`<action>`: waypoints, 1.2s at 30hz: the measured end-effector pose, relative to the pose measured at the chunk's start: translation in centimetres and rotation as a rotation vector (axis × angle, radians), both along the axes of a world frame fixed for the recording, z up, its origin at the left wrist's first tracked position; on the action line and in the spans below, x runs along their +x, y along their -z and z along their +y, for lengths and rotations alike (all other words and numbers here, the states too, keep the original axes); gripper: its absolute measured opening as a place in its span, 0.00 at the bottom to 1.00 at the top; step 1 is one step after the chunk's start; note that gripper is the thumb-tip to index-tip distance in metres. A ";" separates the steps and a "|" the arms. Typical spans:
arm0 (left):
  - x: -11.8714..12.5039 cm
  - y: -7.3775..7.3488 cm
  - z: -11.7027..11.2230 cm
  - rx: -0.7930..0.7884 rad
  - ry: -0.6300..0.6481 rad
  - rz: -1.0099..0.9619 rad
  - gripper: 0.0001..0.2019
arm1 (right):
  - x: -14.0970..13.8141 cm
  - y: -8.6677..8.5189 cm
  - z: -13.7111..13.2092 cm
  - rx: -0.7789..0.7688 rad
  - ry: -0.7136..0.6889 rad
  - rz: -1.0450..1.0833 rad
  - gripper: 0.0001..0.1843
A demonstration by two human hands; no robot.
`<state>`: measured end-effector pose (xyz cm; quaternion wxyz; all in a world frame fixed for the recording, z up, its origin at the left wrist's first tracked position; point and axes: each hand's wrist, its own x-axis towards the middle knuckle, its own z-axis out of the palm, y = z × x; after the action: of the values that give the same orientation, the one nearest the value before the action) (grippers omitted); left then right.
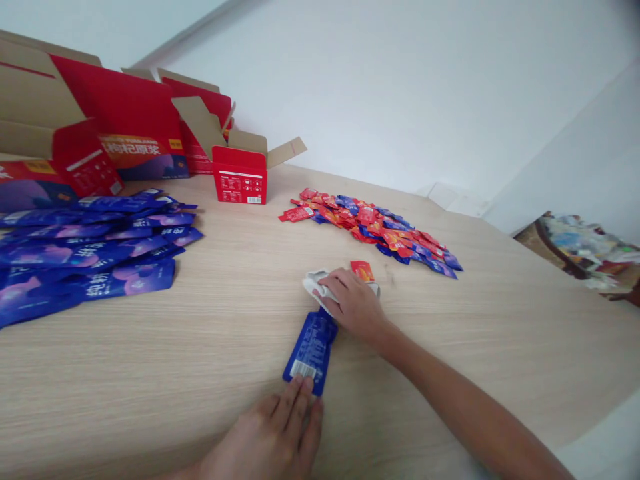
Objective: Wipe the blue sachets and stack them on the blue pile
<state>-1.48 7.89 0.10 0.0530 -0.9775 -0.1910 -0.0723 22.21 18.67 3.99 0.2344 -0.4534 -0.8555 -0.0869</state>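
One glossy blue sachet point(313, 350) under left hand point(265, 437)

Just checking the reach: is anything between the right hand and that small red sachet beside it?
Nothing visible stands between them. The right hand rests on a white cloth, and the small red sachet lies right at the hand's far edge on the wooden tabletop.
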 end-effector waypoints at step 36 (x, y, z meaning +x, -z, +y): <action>-0.3 -1.1 -0.2 -0.028 0.006 -0.014 0.34 | 0.5 1.9 0.5 -0.057 0.051 -0.097 0.10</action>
<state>-1.80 7.73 1.16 0.0378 -0.9781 -0.1895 -0.0767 22.70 19.21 2.07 0.1776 -0.4767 -0.8562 -0.0904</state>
